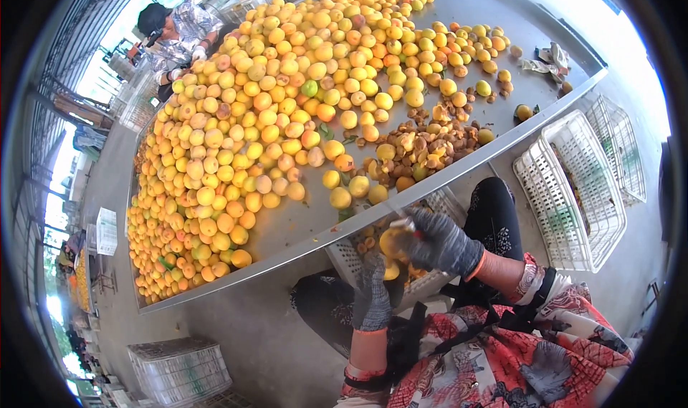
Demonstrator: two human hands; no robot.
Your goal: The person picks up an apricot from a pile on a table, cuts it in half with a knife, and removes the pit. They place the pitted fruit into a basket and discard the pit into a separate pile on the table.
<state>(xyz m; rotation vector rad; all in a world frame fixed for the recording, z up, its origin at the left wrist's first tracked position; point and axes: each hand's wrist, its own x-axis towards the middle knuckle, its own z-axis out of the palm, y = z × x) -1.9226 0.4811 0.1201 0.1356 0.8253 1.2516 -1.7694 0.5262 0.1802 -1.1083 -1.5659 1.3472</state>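
A blurred tool [408, 223], its long axis toward upper left, is clasped by the right hand [442, 242]. Whether the yellow fruit [390, 243] is gripped by the left hand [372, 297] cannot be told.

No readable text, numbers or signs. Only letter-like traces: green marks on white crates, too blurred to make out. One set on the big crate [548, 207], off the near edge of the counter [487, 7] toward its right corner; cannot tell if letters or digits. More green on the second crate [625, 154], just beyond it, partly lost behind mesh. Faint green again on the wall of the low crate [179, 372], on the floor below the counter's near left corner; shape unclear, illegible.
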